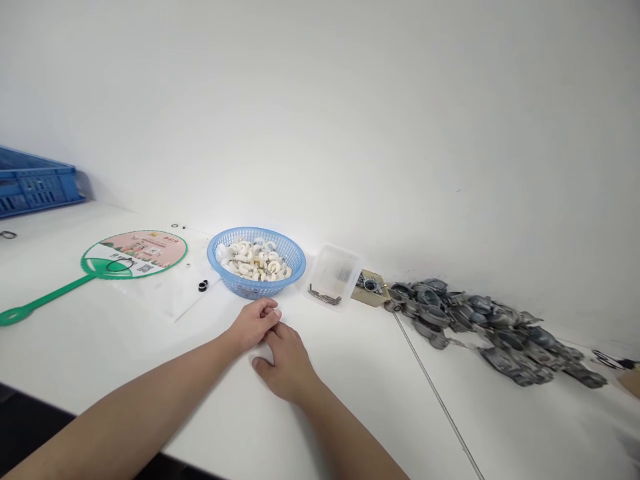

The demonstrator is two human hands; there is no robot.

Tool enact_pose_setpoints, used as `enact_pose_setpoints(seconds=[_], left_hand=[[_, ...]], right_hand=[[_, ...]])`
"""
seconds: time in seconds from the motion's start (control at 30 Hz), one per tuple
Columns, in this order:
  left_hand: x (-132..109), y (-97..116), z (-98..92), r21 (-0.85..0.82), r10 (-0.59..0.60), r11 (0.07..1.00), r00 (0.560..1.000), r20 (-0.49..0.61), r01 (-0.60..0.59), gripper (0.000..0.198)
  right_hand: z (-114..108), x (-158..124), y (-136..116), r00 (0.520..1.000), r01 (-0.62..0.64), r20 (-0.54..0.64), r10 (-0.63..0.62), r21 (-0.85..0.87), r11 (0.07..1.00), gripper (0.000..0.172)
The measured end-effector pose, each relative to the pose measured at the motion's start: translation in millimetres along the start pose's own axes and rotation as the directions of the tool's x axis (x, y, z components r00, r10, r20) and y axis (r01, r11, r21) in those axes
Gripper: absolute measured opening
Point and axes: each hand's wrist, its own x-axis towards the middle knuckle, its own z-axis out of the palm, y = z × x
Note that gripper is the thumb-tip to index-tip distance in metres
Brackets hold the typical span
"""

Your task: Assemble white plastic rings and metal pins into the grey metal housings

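Left hand (254,325) and right hand (287,363) both rest on the white table (380,393), empty and relaxed, fingers loosely curled, neither gripping anything; the left fingertips lie against the back of the right hand's fingers, so the two hands touch; nearest object is the blue plastic basket (257,235), just beyond the left hand and not touched; it sits upright and holds a heap of white curved pieces (253,261), probably rubber or foam, though the view is too soft to be sure; some darker bits are mixed in; right of the basket lies a clear plastic box (334,272), with small metal parts (324,295) at its front edge; just past that is a cardboard piece (371,285) with a metal part on it, then a long spread of grey cast-metal parts (480,325) along the wall; a thin metal rod (437,397) runs from that pile toward the near table edge; left of the basket a green hand fan (135,255) lies flat on a clear plastic bag (175,300), with a black ring (203,285) on the bag beside it; a blue plastic crate (35,183) stands far left against the wall; black cable (610,360) lies at far right.
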Motion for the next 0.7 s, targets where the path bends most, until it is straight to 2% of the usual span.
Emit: enact_pose_setpoints(seconds=[0.37, 0.7], left_hand=[[-1.3, 1.7, -1.9, 0.024, 0.011, 1.000, 1.000, 0.016, -0.012, 0.040], [-0.7, -3.2, -2.7, 0.044, 0.048, 0.998, 0.999, 0.019, -0.049, 0.040]], right_hand=[[-0.2, 0.6, 0.8, 1.000, 0.007, -0.007, -0.008, -0.011, 1.000, 0.030], [-3.9, -1.5, -2.5, 0.999, 0.012, -0.043, -0.009, 0.053, 0.999, 0.034]])
